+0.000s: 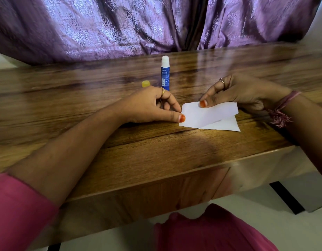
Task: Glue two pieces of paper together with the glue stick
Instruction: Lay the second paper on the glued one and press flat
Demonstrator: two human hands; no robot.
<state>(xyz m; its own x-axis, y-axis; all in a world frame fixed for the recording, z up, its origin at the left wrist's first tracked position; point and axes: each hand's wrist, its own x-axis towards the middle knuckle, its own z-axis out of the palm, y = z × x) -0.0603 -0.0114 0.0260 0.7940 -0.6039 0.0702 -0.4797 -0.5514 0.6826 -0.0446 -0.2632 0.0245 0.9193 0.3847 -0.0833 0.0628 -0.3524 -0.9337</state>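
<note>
Upper paper piece (209, 115): white, thin, torn along its right edge; it lies slantwise over the lower piece, its right end raised a little off it.
Lower paper piece (223, 126): white, flat on the wooden table (156, 151), just nearer the viewer than the upper piece, with only its right corner and near edge showing.
Glue stick (165, 73): blue barrel standing upright, uncapped, white glue showing at the top; it stands behind the papers and to their left, apart from them.
Yellow cap (146, 83): just left of the glue stick, on the table.
Left hand (153, 105): thumb tip pressed on the left edge of the upper paper piece, forefinger meeting it there in what looks like a pinch; the other fingers are curled.
Right hand (236, 93): thumb flat on top of the upper paper piece near its far edge, fingers curled behind it, apparently pinching it.
Handling: the paper is very light, limp and easily creased; I judge it will slide on the glossy table unless held down.
Where to hold: at the edges and corners, with fingertips, keeping off any glued area.
Risk: the torn edge may rip further if pulled; pressing should run outward from the middle.
Stage: probably aligning the upper piece on the lower before pressing down.
</note>
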